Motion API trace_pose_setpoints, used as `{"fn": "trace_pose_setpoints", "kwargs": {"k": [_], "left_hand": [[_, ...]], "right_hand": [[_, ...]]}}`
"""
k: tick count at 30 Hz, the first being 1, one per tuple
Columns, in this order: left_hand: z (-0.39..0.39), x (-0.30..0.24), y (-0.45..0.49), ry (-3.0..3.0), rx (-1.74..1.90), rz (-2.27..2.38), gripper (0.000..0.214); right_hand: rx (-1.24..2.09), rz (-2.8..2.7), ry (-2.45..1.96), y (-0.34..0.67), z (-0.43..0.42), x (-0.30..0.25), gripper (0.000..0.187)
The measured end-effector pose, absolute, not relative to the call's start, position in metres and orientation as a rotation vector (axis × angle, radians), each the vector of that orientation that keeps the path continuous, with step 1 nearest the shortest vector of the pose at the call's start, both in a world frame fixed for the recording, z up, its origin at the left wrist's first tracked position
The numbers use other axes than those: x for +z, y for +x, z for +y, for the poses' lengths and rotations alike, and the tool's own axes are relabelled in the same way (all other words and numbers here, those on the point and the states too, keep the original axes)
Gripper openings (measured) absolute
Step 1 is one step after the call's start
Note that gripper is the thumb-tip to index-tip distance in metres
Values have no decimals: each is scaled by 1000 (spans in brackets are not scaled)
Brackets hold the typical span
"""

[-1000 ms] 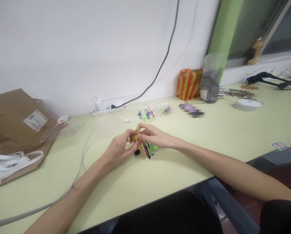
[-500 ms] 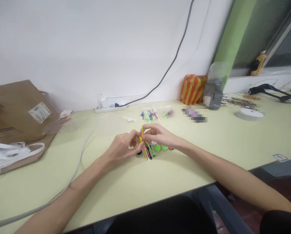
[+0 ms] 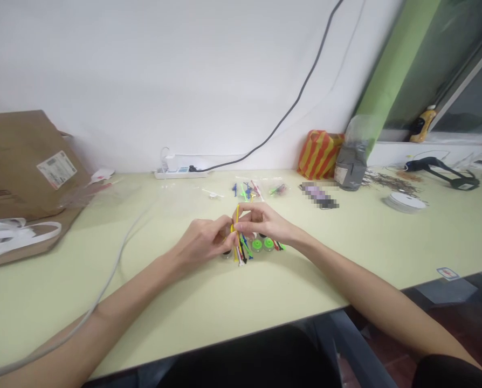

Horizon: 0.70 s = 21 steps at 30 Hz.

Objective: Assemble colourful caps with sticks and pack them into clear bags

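Note:
My left hand (image 3: 202,237) is closed, with its thumb and fingertips on a small round yellow plastic piece (image 3: 232,228), mostly covered by the fingers. Against it, my right hand (image 3: 265,221) pinches a thin yellow plastic stick (image 3: 236,213) that stands nearly upright. Whether the two yellow parts are joined, I cannot tell. Below the hands lie several coloured plastic sticks (image 3: 243,257) in white, black, blue and green. Beside them are small clear round pieces with green centres (image 3: 257,244), and one with a dark centre (image 3: 227,254) sits partly under my left hand.
Clear bags of coloured plastic parts (image 3: 248,189) lie behind the hands. A grey cable (image 3: 122,253) crosses the left of the table by my forearm. Brown cardboard packaging (image 3: 18,167) stands left; a power strip (image 3: 180,173), striped bag (image 3: 317,155) and white spool (image 3: 405,202) are further back.
The yellow stick now leans slightly right and shows more thickly between my fingers. Both hands stay together at the same spot, while the whole view has shifted a little.

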<state>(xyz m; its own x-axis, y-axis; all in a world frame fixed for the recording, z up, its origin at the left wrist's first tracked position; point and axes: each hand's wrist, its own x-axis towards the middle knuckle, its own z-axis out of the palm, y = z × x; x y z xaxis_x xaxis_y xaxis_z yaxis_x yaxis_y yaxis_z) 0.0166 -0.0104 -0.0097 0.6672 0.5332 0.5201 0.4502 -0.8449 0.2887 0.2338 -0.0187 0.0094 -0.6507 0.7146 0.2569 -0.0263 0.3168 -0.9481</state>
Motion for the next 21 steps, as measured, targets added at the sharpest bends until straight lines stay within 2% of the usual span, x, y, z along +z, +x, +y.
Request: {"fn": "trace_pose_setpoints", "kwargs": {"k": [5, 14, 21], "left_hand": [[-7, -11, 12, 2607, 953, 923, 21], [-15, -6, 19, 2626, 678, 877, 12], [-15, -11, 22, 2692, 659, 825, 7]], "right_hand": [[1342, -1841, -612, 231, -14, 4, 36], [1432, -1911, -545, 234, -17, 11, 33], [1538, -1904, -547, 236, -16, 14, 26]]}}
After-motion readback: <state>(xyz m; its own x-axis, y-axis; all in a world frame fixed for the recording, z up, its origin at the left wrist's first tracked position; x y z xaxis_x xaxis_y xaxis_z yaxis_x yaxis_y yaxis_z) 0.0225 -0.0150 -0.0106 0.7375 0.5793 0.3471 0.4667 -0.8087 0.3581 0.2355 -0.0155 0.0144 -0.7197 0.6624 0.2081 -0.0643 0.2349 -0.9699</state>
